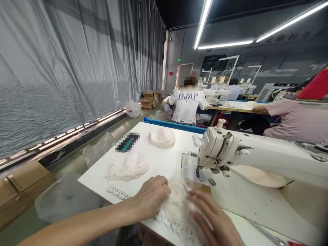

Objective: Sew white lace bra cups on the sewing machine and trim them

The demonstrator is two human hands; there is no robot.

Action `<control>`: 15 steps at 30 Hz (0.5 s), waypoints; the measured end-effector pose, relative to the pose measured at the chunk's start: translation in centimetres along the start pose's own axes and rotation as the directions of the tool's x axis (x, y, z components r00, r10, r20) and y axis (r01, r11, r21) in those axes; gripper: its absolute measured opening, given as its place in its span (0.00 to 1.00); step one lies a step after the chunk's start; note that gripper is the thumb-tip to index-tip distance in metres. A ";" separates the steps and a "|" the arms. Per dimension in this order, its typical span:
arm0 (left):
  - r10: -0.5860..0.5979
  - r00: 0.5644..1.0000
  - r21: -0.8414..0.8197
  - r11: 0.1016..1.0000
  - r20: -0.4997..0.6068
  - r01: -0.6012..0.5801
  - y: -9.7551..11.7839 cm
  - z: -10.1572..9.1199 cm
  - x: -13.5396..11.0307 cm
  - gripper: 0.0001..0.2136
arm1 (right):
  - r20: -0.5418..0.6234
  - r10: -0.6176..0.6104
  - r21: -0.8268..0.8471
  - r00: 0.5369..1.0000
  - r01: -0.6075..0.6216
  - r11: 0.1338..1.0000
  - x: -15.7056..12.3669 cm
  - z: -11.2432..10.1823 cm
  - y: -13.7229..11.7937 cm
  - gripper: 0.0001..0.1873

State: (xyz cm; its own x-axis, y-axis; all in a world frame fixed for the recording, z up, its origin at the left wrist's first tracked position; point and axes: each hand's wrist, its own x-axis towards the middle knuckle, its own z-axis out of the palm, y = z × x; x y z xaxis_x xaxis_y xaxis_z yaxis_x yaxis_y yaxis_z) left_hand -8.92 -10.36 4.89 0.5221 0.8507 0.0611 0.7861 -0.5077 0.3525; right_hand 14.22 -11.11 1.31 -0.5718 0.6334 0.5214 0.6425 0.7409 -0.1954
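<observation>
A thin cream-white fabric piece (176, 201), which looks lacy and is blurred, lies at the front of the sewing table, before the sewing machine (217, 150). My left hand (153, 196) has its fingers curled onto the left side of this piece, and their tips are partly hidden. On the other side, my right hand (215, 218) is stretched out with fingers apart, its fingertips at the fabric's right edge. Up and to the left sits a pile of pale fabric pieces (128, 167). A second pale pile (162, 137) rests farther back.
Scissors (266, 232) lie at the right front. Ruler markings (118, 193) run along the table's front edge. A blurred-out dark object (127, 142) lies at the left edge. Cardboard boxes (23, 191) and plastic bags (69, 198) stand left. Co-workers (187, 106) sit ahead.
</observation>
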 end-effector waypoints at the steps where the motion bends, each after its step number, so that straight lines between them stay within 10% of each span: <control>1: -0.043 0.998 -0.040 0.998 -0.041 0.041 0.0 0.1 0.2 0.10 | -0.021 0.059 -0.063 0.998 -0.060 0.996 0.5 0.2 0.7 0.17; 8: -0.248 0.969 -0.178 0.954 -0.012 0.242 -1.6 1.2 4.0 0.21 | 0.022 0.183 -0.201 0.983 -0.175 0.964 6.1 2.9 3.1 0.14; 15: -0.271 0.957 -0.180 0.952 -0.105 0.249 -2.4 1.5 0.6 0.17 | -0.002 0.038 -0.127 0.999 -0.038 0.991 4.3 0.8 1.2 0.13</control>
State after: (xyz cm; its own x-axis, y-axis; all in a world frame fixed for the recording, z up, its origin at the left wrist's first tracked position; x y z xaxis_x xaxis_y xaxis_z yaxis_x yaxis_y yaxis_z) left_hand -10.02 -8.84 2.71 0.2520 0.9658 0.0613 0.8186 -0.2465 0.5187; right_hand 12.10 -7.35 2.67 -0.5457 0.6607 0.5154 0.7235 0.6819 -0.1080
